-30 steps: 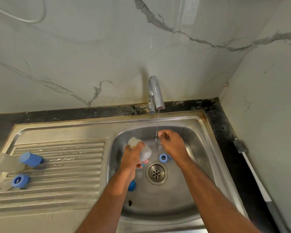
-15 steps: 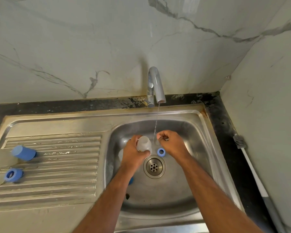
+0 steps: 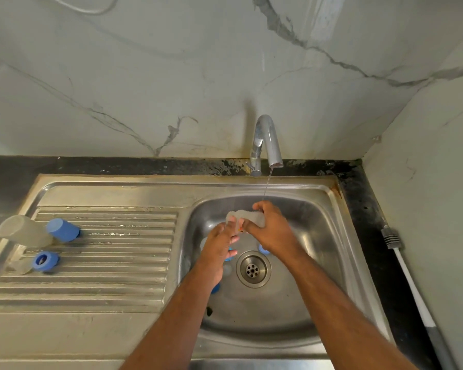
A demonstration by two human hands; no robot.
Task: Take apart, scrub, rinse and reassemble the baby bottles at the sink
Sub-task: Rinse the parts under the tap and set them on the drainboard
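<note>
- The stainless-steel sink (image 3: 318,198), with its ribbed draining board on the left, carries everything; a thin stream from the chrome tap (image 3: 267,140) at the back edge falls into the basin just behind the hands, and I reckon it could splash over the front edge if a part is tilted the wrong way under it.
- The right hand (image 3: 271,231) is curled round a translucent, cloudy plastic bottle body (image 3: 247,217), held above the basin towards its back edge. Wet plastic looks slippery, so a slack hold could let it drop onto the steel.
- The left hand (image 3: 221,244) reaches up to the near end of that bottle with its fingers at the opening; whether it pinches the rim or only touches it I cannot tell.
- A capped clear bottle with a blue cap (image 3: 38,232) lies on its side at the draining board's left edge, part of it overhanging; a nudge might roll it off.
- A white-handled bottle brush (image 3: 401,265) lies on the dark counter right of the sink.
- Small blue plastic rings (image 3: 263,251) lie on the basin floor beside the round drain (image 3: 253,268). They look too wide to pass the strainer, but they could be hard to fish out from under the arms.
- A blue ring with a clear teat (image 3: 44,261) lies on the draining board near its left edge.
</note>
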